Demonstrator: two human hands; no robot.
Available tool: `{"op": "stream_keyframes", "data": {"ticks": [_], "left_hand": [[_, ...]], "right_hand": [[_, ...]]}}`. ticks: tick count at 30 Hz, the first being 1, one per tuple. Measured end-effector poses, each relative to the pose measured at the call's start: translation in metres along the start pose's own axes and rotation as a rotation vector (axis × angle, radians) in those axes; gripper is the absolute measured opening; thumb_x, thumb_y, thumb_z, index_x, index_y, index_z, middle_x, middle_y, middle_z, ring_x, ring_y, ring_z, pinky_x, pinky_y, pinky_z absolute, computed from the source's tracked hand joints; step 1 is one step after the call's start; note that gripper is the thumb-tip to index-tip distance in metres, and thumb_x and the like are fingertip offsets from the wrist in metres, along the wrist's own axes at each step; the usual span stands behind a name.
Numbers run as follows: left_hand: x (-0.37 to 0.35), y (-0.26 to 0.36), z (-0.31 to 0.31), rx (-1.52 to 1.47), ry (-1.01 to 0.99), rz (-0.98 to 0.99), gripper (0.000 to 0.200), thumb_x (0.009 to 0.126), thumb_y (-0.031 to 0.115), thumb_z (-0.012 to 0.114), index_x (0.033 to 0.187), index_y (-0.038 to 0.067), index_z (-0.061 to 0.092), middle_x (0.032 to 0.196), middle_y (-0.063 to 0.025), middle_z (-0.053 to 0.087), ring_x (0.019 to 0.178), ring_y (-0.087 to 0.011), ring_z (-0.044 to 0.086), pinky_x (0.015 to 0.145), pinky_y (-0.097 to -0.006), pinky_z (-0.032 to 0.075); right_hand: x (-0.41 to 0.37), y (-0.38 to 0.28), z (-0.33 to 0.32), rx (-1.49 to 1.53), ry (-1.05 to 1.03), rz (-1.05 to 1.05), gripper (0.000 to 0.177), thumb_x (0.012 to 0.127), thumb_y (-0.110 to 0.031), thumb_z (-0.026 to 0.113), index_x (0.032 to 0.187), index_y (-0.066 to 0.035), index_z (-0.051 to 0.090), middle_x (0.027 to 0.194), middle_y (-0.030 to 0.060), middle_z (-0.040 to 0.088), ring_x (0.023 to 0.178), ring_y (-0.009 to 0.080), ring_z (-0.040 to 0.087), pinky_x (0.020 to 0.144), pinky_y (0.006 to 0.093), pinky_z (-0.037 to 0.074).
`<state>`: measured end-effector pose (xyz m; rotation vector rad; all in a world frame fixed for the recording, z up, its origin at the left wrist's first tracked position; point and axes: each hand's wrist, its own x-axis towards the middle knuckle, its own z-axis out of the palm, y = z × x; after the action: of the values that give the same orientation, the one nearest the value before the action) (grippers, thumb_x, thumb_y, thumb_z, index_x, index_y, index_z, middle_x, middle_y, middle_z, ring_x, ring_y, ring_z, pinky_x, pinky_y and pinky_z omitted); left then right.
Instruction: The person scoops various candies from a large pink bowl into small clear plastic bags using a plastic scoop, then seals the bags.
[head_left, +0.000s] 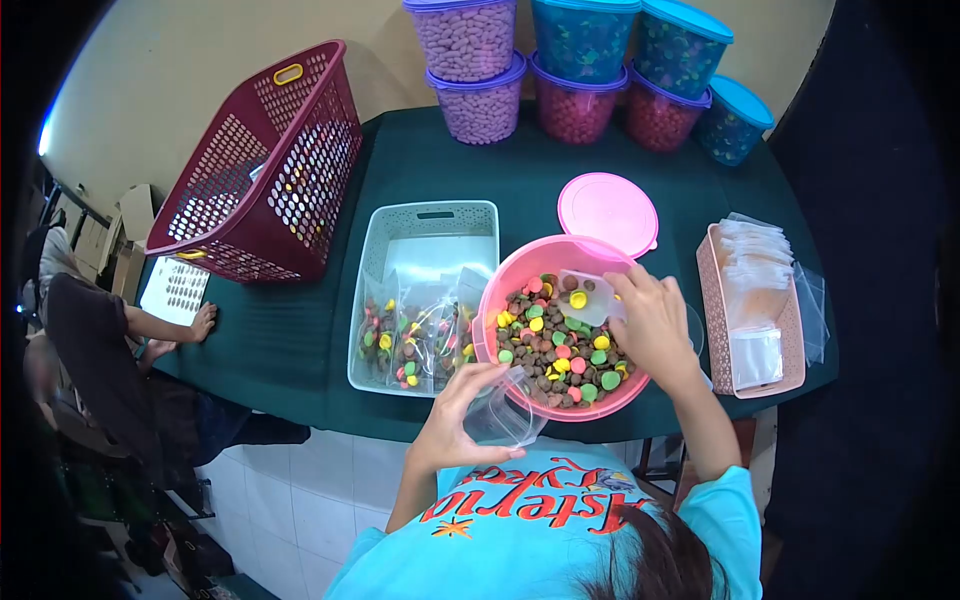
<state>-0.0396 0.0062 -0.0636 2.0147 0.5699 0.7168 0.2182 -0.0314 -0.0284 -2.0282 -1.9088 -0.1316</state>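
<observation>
My left hand (448,418) grips a clear plastic pouch (503,414), its mouth spread apart beside the near left rim of a round pink tub (540,254). Inside the tub lies a mix of brown, yellow, green and pink button-like candies (560,352). My right hand (655,325) is closed on a translucent scoop (592,302), which dips among the candies at the tub's right side; a yellow and a brown piece show on it. To the left, a pale grey-green tray (432,250) holds several pouches (415,345) filled with the same mix.
A pink lid (608,213) lies behind the tub. At the right, a pink basket (716,300) contains stacked clear bags (757,262). A maroon laundry basket (265,205) stands back left. Lidded candy tubs (578,105) line the back. Another person's hand (204,322) rests on the table's left edge.
</observation>
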Motion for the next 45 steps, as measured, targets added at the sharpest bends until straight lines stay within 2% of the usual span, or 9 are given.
{"op": "stream_keyframes", "data": {"ticks": [4,11,15,20,23,28,34,37,45], "left_hand": [[-0.003,0.0,0.005,-0.004,0.01,0.022,0.085,0.047,0.031,0.081,0.118,0.001,0.046,0.112,-0.0158,0.048,0.103,-0.0281,0.049,0.087,-0.0362,0.039],[-0.007,0.002,0.011,0.026,0.046,0.011,0.08,0.048,0.024,0.077,0.118,0.001,0.046,0.108,-0.0146,0.049,0.1,-0.0257,0.05,0.087,-0.0344,0.038],[-0.008,0.003,0.012,-0.021,0.037,0.0,0.076,0.053,0.022,0.072,0.12,0.0,0.044,0.111,-0.0155,0.046,0.104,-0.0264,0.047,0.09,-0.0349,0.036],[-0.008,0.003,0.007,-0.013,-0.033,0.009,0.075,0.061,0.022,0.069,0.125,0.001,0.038,0.117,-0.0181,0.041,0.11,-0.0297,0.042,0.091,-0.0368,0.035],[-0.007,0.0,0.004,-0.085,-0.105,-0.001,0.076,0.063,0.022,0.065,0.128,-0.001,0.032,0.121,-0.0196,0.036,0.113,-0.0309,0.036,0.095,-0.0389,0.029],[-0.004,-0.006,-0.001,-0.167,-0.186,0.041,0.082,0.06,0.025,0.062,0.13,-0.001,0.029,0.121,-0.0198,0.033,0.113,-0.0318,0.033,0.098,-0.0409,0.023],[0.003,-0.003,-0.008,-0.116,-0.259,-0.028,0.086,0.059,0.029,0.068,0.13,0.0,0.029,0.119,-0.0189,0.033,0.112,-0.0318,0.034,0.096,-0.0396,0.026],[0.008,-0.002,-0.013,-0.126,-0.305,-0.048,0.091,0.054,0.029,0.075,0.128,-0.002,0.031,0.125,-0.0173,0.032,0.118,-0.0284,0.031,0.098,-0.037,0.025],[0.008,-0.004,-0.016,-0.151,-0.286,-0.041,0.091,0.054,0.034,0.076,0.127,0.001,0.034,0.119,-0.017,0.036,0.114,-0.0292,0.036,0.096,-0.0376,0.029]], "right_hand": [[0.008,0.007,-0.002,-0.256,-0.178,-0.016,0.036,0.058,-0.002,0.064,0.092,-0.006,0.056,0.084,0.0088,0.054,0.08,0.0218,0.057,0.069,0.0339,0.037],[0.015,0.011,0.02,-0.489,0.001,-0.146,0.034,0.062,-0.006,0.063,0.096,-0.006,0.055,0.087,0.0079,0.056,0.083,0.0206,0.056,0.077,0.0365,0.036],[0.02,0.009,0.027,-0.499,-0.04,-0.116,0.037,0.063,-0.007,0.062,0.099,-0.004,0.054,0.087,0.0084,0.056,0.085,0.0211,0.054,0.078,0.0362,0.035],[0.015,0.005,0.023,-0.342,-0.107,-0.074,0.047,0.06,-0.006,0.062,0.106,-0.002,0.051,0.089,0.0117,0.054,0.088,0.0225,0.052,0.077,0.0348,0.035],[0.019,0.011,0.024,-0.385,-0.171,-0.088,0.051,0.06,-0.005,0.062,0.11,-0.001,0.049,0.091,0.0134,0.053,0.089,0.0235,0.051,0.077,0.0343,0.035],[0.017,0.013,0.038,-0.383,-0.113,-0.112,0.055,0.062,-0.002,0.06,0.115,0.0,0.047,0.093,0.0135,0.053,0.089,0.0242,0.051,0.077,0.035,0.036],[0.024,0.014,0.054,-0.268,-0.029,-0.168,0.051,0.064,-0.001,0.056,0.114,-0.002,0.047,0.09,0.0131,0.054,0.09,0.026,0.051,0.079,0.038,0.035],[0.031,0.009,0.053,-0.105,-0.171,-0.157,0.052,0.061,-0.01,0.063,0.11,-0.006,0.047,0.086,0.0125,0.055,0.086,0.0267,0.051,0.079,0.0388,0.033],[0.046,0.002,0.038,0.168,-0.405,-0.232,0.06,0.055,-0.016,0.07,0.111,-0.008,0.048,0.085,0.0132,0.059,0.087,0.0266,0.053,0.078,0.038,0.034]]}}
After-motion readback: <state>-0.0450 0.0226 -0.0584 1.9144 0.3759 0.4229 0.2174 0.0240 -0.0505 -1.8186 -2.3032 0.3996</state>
